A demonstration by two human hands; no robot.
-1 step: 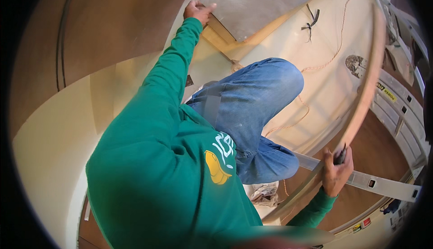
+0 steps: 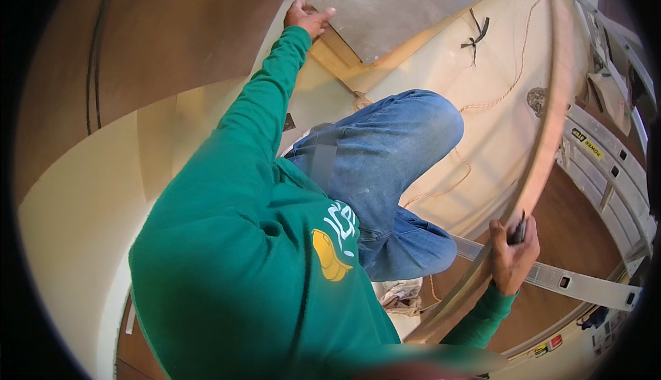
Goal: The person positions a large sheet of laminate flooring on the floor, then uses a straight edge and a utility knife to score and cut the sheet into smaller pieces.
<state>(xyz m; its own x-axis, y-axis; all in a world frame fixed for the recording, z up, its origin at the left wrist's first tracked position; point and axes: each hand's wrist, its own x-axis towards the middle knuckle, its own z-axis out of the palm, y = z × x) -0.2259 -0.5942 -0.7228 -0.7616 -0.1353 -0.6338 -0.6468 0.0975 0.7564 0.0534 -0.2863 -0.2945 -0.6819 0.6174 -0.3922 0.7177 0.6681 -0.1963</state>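
a dark brown panel (image 2: 172,42) fills the upper left, above a cream curved surface (image 2: 76,221). the person's green sleeve (image 2: 255,125) reaches up from the lower middle to the left hand (image 2: 308,17), which rests with fingers spread flat on the lower left edge of a grey sheet (image 2: 413,1) at the top; it grips nothing. a bent knee in blue jeans (image 2: 392,139) sits in the middle, with a thin orange cord (image 2: 496,97) trailing over the cream surface beside it. further right, the right hand (image 2: 513,252) is clamped around a small dark tool (image 2: 518,230), held against the long curved wooden strip (image 2: 551,104) that sweeps from top right down to the bottom. an aluminium ladder (image 2: 606,166) lies at the far right.
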